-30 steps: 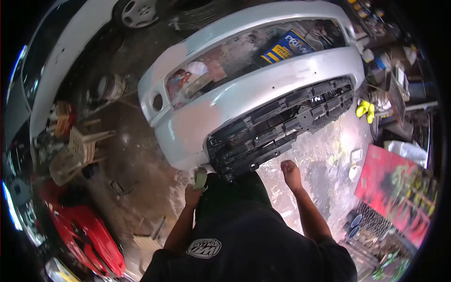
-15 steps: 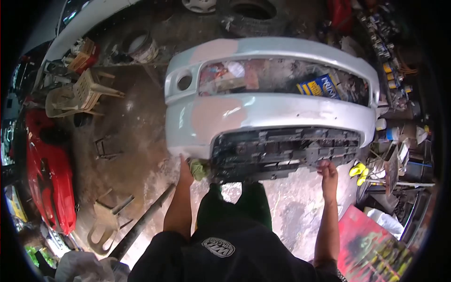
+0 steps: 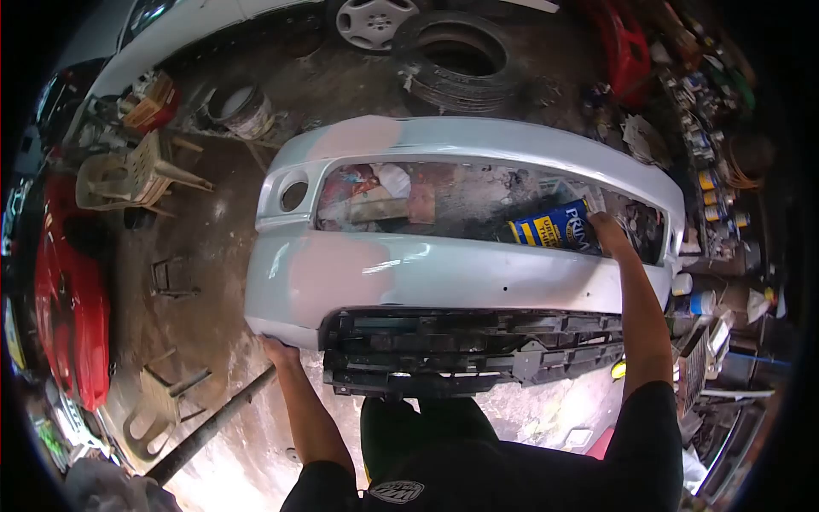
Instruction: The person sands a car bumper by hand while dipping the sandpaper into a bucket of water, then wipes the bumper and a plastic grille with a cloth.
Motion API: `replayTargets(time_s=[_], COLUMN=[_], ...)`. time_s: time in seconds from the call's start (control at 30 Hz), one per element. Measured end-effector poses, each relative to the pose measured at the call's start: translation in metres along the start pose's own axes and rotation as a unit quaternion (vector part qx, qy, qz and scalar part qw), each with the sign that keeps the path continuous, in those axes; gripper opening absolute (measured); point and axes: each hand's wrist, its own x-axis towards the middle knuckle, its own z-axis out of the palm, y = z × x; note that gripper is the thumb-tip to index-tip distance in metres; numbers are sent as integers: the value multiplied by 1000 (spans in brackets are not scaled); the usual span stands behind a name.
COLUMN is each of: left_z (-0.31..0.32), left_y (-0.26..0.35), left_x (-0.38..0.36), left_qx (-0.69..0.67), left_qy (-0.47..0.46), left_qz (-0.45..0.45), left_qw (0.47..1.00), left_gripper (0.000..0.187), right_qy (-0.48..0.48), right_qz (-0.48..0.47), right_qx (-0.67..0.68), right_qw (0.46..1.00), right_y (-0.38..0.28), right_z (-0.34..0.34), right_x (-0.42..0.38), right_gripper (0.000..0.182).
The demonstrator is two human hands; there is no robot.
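Note:
A silver-grey car bumper [image 3: 478, 269] with pinkish filler patches spans the view in front of me, its black plastic grille [image 3: 478, 346] along the near edge. My left hand [image 3: 279, 348] grips the bumper's near left corner, the fingertips hidden underneath. Reaching across the bar, my right hand [image 3: 607, 234] is closed over the rim of the long opening; its fingers are partly hidden. Just beside that hand, a blue and yellow can [image 3: 550, 229] marked "PRIM" shows through the opening.
A tyre [image 3: 461, 60] and a wheel [image 3: 375, 21] lie beyond the bumper. Plastic chairs [image 3: 141, 175], a bucket [image 3: 243, 111] and a red car part [image 3: 72, 294] are at left. Shelves of cans [image 3: 712, 192] line the right. A dark pole [image 3: 213, 422] lies near my left arm.
My right hand has moved from the grille up to the opening's rim. The bumper appears lower and further left in view. The green cloth near my left hand is out of sight.

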Motion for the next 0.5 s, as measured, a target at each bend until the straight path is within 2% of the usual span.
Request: replayTargets(time_s=[0.03, 0.1, 0.13, 0.23, 0.33, 0.43, 0.5], left_z=[-3, -3, 0, 13, 7, 11, -8], left_y=[7, 19, 22, 34, 32, 22, 11], left_x=[1, 2, -3, -28, -24, -29, -13], left_qx=[6, 17, 23, 47, 61, 67, 63], left_qy=[-8, -27, -25, -20, -23, -28, -37], left_qz=[9, 21, 12, 0, 21, 8, -11], left_qw=[1000, 999, 999, 999, 998, 997, 997], left_gripper=[64, 65, 65, 64, 64, 65, 67], right_qy=[15, 46, 35, -112, -223, -232, -194], right_qz=[75, 223, 173, 231, 256, 176, 186], right_qx=[111, 320, 317, 161, 163, 303, 288], right_qw=[991, 919, 932, 953, 926, 907, 919], right_y=[-3, 0, 9, -24, -41, -38, -40], right_z=[2, -1, -2, -27, -54, -62, -54], right_x=[5, 4, 6, 12, 19, 20, 23], right_gripper=[51, 53, 52, 39, 30, 32, 32])
